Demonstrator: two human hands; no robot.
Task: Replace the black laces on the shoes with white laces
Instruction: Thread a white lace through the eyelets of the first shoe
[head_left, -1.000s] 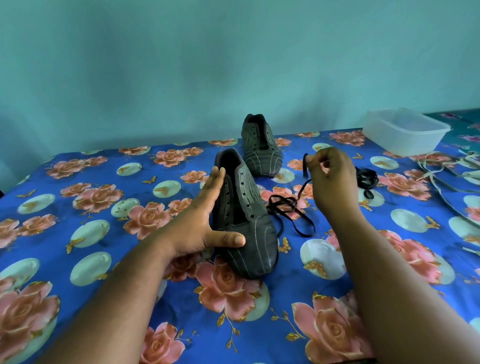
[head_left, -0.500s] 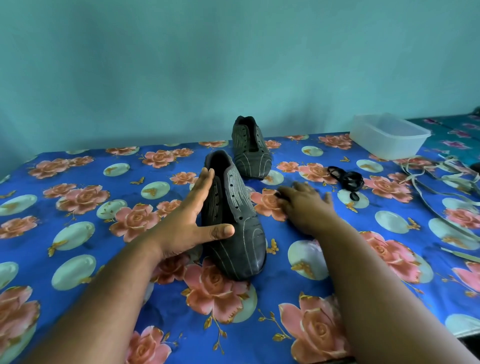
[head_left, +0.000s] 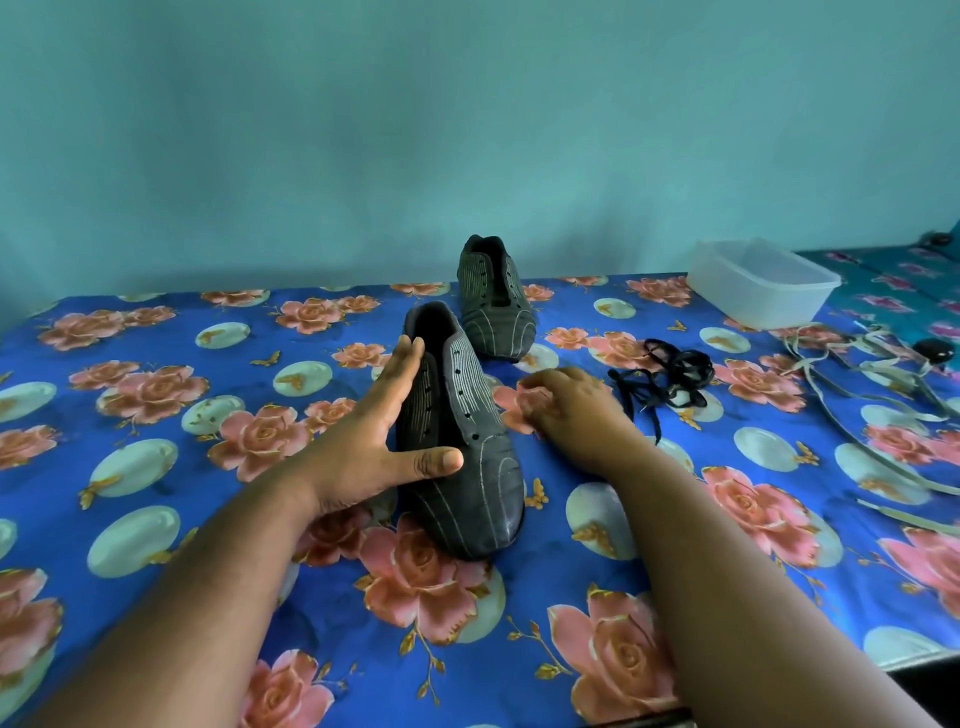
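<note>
Now that the black lace is out of our right hand (head_left: 566, 410), the head view shows it lying as a loose tangle of black laces (head_left: 670, 376) on the flowered counter (head_left: 156, 364), just to the right of that hand; a second ago we were holding one end of it up in a pinch beside the near shoe (head_left: 457, 441), and half a second ago the hand had dropped flat to the cloth. Our right hand rests low on the counter close beside the shoe, fingers bent a little, and we see nothing in it, though blur hides the fingertips. Our left hand (head_left: 379, 441) has stayed where it was: fingers straight along the shoe's left side, thumb stretched across the vamp, steadying it upright without curling round it. The eyelets of the near shoe look empty, and so do those of the far shoe (head_left: 493, 301) standing behind it, near the wall. Pale laces (head_left: 841, 410) trail across the counter at the right, well apart from both shoes, below a clear plastic box (head_left: 763, 283). We judge the stripping of black laces done for both shoes, so the next job should be to reach right for a white lace and begin threading the near shoe
</note>
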